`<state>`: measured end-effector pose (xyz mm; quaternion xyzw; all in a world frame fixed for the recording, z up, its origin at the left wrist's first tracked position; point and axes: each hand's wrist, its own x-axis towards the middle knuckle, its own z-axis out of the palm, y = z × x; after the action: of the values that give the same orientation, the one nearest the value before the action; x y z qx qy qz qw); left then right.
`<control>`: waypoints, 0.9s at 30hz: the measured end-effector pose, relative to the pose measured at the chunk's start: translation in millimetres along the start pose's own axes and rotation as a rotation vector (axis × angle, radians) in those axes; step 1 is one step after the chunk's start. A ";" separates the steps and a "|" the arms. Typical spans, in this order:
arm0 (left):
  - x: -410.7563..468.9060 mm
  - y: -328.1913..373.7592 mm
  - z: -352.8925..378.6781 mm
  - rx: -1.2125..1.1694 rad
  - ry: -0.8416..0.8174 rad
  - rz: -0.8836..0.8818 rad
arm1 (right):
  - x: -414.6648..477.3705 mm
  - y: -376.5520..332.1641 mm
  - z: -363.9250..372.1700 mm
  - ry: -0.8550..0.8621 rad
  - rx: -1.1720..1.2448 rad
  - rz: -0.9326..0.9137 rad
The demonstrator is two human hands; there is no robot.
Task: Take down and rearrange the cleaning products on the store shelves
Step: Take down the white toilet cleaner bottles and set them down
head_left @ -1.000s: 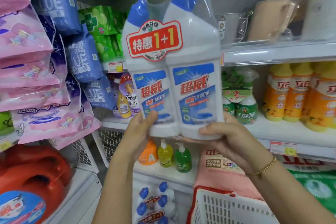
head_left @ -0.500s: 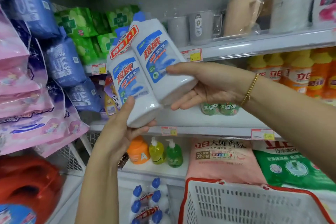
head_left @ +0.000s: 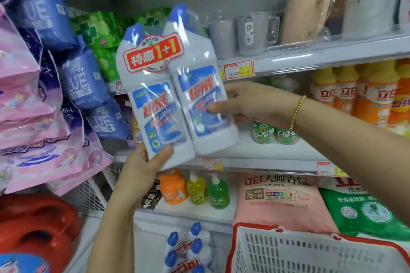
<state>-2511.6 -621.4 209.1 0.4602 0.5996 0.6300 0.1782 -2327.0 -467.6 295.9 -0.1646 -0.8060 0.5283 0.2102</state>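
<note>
I am in a shop: price tags (head_left: 238, 69) at 1 o'clock on the shelves (head_left: 310, 57), a shopping basket (head_left: 288, 250) at 5 o'clock.

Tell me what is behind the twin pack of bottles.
Green bags and grey cups show past the twin pack, held by left hand and right hand. The shelf stretch directly behind it is covered.

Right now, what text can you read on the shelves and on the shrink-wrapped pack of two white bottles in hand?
"特惠1+1": red sticker on the shrink-wrapped twin pack of white bottles.
"超威": its blue labels.
"立白": yellow-capped orange bottles.
"立白", "72小时": pink soft bag.
"手榴弹": green bottles.
"A": squat orange bottle.
"LUE": blue pouches, cut off.
Shelf price tags: too small to read.
</note>
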 end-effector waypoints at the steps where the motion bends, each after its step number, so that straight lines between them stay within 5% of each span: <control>1: 4.6 -8.0 -1.3 0.064 0.004 0.025 | 2.1 8.2 -0.1 0.026 -0.018 -0.042; 9: 50.1 -74.9 7.2 0.240 -0.040 0.013 | 24.6 109.1 7.5 0.220 0.005 -0.170; 27: 208.7 -157.4 73.5 0.470 -0.282 -0.148 | 91.9 244.4 -29.6 0.598 -0.042 -0.021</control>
<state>-2611.8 -381.6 130.3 0.5272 0.7304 0.3886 0.1938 -2380.0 -304.9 96.5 -0.3090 -0.7208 0.4375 0.4400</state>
